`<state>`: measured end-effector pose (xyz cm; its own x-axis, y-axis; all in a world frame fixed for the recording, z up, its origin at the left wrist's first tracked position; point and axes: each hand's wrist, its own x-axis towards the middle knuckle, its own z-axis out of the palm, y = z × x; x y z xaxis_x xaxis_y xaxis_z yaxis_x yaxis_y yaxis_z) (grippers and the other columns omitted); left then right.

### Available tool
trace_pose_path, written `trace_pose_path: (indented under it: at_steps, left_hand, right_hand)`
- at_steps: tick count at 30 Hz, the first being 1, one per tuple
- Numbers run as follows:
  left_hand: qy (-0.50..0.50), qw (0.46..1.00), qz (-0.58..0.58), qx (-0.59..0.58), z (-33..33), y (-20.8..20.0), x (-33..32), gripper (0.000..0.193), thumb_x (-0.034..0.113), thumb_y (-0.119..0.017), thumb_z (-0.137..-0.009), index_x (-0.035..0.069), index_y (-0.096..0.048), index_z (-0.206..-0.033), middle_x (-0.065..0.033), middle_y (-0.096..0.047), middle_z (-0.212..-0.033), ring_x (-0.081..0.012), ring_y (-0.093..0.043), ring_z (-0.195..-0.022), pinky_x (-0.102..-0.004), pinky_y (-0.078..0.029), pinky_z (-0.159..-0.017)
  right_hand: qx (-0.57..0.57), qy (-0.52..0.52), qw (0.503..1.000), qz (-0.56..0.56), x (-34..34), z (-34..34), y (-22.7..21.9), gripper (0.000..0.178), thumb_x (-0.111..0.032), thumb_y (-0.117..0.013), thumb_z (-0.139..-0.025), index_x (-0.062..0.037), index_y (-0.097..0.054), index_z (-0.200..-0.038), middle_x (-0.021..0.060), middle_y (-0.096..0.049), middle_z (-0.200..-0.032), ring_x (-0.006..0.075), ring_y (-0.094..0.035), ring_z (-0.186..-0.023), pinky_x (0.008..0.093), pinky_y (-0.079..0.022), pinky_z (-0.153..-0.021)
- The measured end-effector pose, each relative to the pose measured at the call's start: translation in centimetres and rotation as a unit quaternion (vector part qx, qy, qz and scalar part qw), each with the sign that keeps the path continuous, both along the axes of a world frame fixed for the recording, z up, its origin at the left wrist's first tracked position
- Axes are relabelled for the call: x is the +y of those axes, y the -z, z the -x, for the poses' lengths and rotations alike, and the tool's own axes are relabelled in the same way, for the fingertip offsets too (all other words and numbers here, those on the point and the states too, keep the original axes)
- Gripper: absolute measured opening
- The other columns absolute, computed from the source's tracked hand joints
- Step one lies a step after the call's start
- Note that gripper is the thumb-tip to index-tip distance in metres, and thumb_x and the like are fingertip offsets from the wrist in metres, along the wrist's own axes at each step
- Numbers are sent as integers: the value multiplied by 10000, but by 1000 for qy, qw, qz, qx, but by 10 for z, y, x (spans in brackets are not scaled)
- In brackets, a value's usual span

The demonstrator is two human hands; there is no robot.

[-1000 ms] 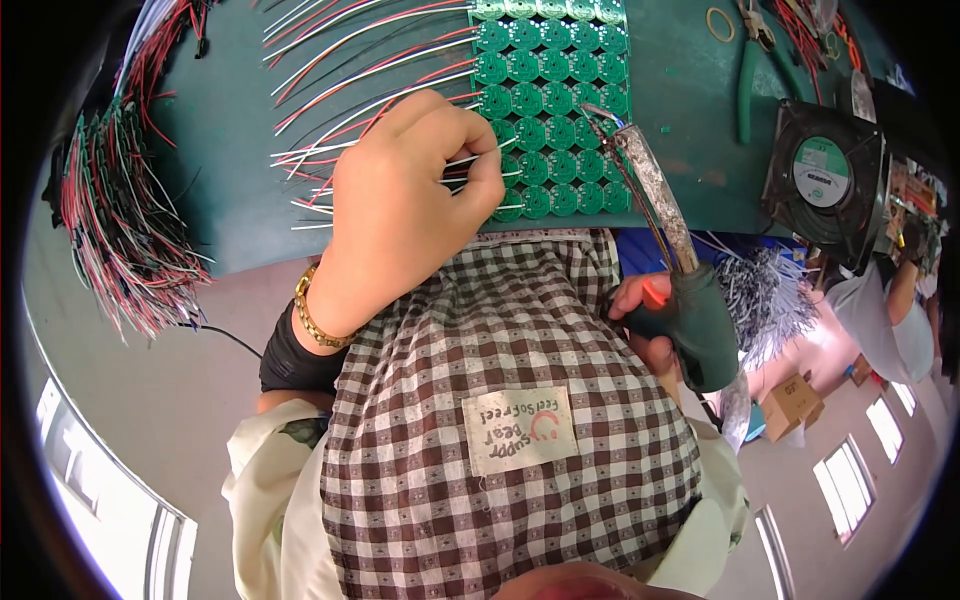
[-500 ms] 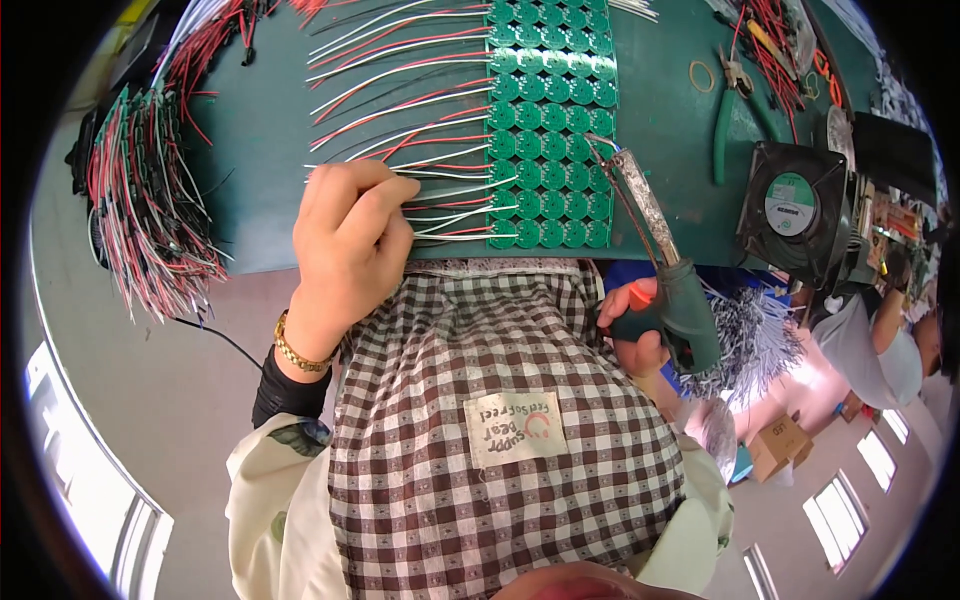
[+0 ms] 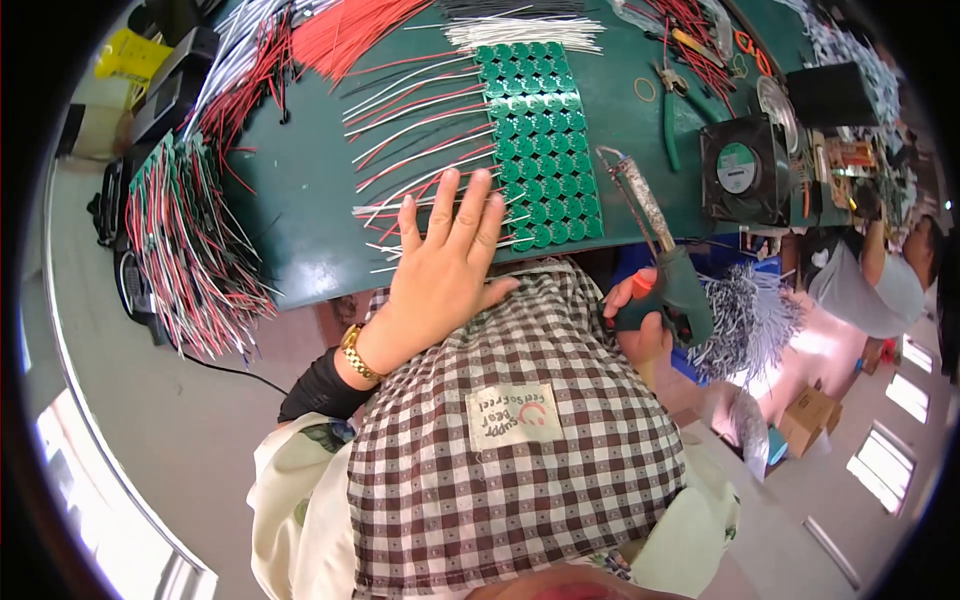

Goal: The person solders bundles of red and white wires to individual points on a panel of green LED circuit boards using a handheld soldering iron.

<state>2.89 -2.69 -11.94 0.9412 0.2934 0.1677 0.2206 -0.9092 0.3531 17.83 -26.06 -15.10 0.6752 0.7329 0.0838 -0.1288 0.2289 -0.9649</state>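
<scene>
Left hand point(image 3: 445, 270): flat, fingers spread, palm down on loose wire ends at the near edge of the table point(image 3: 300, 190), gripping nothing; gold bracelet point(image 3: 357, 352) at the wrist.
Right hand point(image 3: 635, 320): closed round the dark green handle of a soldering iron point(image 3: 655, 250); metal shaft slanting up and left, tip just right of the circuit board panel point(image 3: 540, 140).
Circuit board panel: green sheet of small round boards in rows, glossy, lying flat; thin red and white wires point(image 3: 420, 130) fan leftward from its edge, and whether each is joined cannot be told.
Wire bundles point(image 3: 190, 240): red, white and green, draped over the table's left edge.
Table: dark green, smooth mat.
Fan point(image 3: 742, 170): black, square, standing right of the iron; green-handled pliers point(image 3: 668, 120) beyond it.
Checked cloth point(image 3: 500, 430): brown and white, over the lap.
Floor point(image 3: 150, 400): pale, smooth.
</scene>
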Motion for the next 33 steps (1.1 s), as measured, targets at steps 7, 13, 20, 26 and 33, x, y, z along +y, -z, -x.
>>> trace_pose_path:
  at_steps: [7,13,20,26,33]
  left_hand:
    - [-36,944,48,-323,18,14,-7,298,163,-678,-600,177,-666,-898,-37,-568,-1145,-301,-455,-1148,-500,-261,-988]
    - [14,956,24,-291,29,7,-8,273,105,-671,-648,159,-633,-913,-42,-570,-1067,-275,-500,-1060,-467,-341,-882]
    - [-289,926,-36,-240,32,-17,112,564,27,-617,-731,-20,-399,-1249,-162,-543,-1058,-292,-584,-820,-403,-479,-702]
    - [-472,860,-189,-49,54,24,255,354,127,-611,-784,115,-609,-1138,-158,-582,-1030,-335,-597,-873,-425,-497,-740]
    - [-464,859,-111,-184,52,4,267,177,209,-647,-805,56,-706,-870,-127,-634,-840,-305,-614,-805,-393,-480,-720]
  right_hand:
    - [108,69,981,-147,6,1,5,554,-421,-569,-897,-45,-400,-1268,120,-531,-899,210,-536,-716,335,-460,-652]
    - [51,51,979,-191,49,-16,-24,495,-456,-409,-954,-73,-376,-1266,90,-517,-864,164,-525,-654,321,-445,-662]
    - [-6,17,978,-207,70,-30,-15,447,-422,-384,-967,-63,-397,-1234,77,-506,-831,153,-515,-640,317,-439,-645]
    - [161,-55,956,-238,88,-24,-15,403,-375,-368,-975,-59,-413,-1221,67,-496,-820,148,-487,-615,303,-423,-637]
    - [177,-94,959,-200,96,-26,-23,390,-352,-382,-968,-48,-418,-1209,67,-492,-819,146,-491,-609,302,-419,-635]
